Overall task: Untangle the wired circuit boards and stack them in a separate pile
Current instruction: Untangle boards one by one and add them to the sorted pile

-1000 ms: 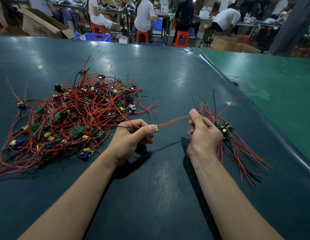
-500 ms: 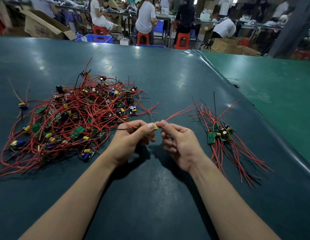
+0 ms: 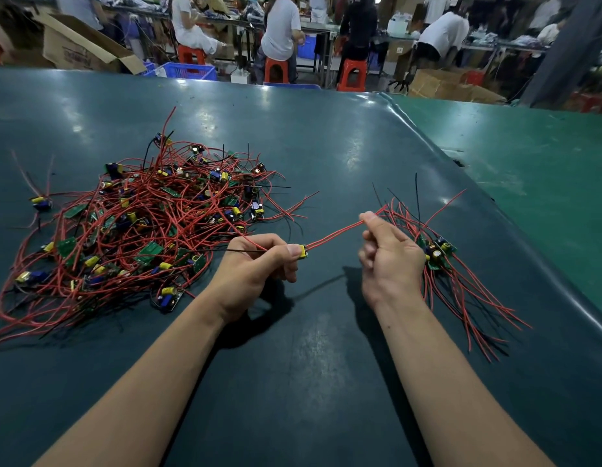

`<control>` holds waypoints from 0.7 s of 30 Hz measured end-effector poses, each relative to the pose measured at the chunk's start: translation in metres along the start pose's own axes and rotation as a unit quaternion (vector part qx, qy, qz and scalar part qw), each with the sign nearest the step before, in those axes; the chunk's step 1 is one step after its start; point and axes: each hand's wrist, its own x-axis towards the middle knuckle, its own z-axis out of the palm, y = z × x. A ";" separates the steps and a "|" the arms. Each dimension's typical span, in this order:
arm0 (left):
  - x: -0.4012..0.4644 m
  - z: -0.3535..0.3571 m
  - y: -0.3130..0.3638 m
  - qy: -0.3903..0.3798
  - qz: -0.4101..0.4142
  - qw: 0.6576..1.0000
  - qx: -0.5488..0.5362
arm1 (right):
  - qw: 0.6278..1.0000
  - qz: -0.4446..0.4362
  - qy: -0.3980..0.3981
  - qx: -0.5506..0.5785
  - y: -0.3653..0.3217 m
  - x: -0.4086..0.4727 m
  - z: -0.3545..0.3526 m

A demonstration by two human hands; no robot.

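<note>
Left hand (image 3: 255,267) pinches yellow-capped board (image 3: 303,251); right hand (image 3: 388,256) pinches its red wires (image 3: 336,233) (taut).

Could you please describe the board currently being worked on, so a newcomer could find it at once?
Start from the big tangled pile on the table's left, then look right to the left hand. The board is pinched there, only its yellow part showing. Unlike its neighbours, its red wires stretch across to the right hand.

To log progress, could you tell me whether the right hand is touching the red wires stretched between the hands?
Touching: the head view shows the right hand pinching the red wires between thumb and forefinger.
</note>
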 end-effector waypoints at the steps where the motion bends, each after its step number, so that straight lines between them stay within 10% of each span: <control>1: 0.000 0.000 0.000 -0.001 0.001 1.000 0.001 | 1.000 0.012 0.000 0.023 -0.003 0.002 -0.002; 8: -0.001 -0.004 -0.002 -0.024 -0.002 1.000 0.001 | 0.978 0.159 -0.045 0.127 -0.008 0.002 -0.006; 21: 0.005 -0.005 -0.012 0.064 0.113 0.991 -0.019 | 0.966 -0.114 0.071 -0.220 0.016 0.007 -0.012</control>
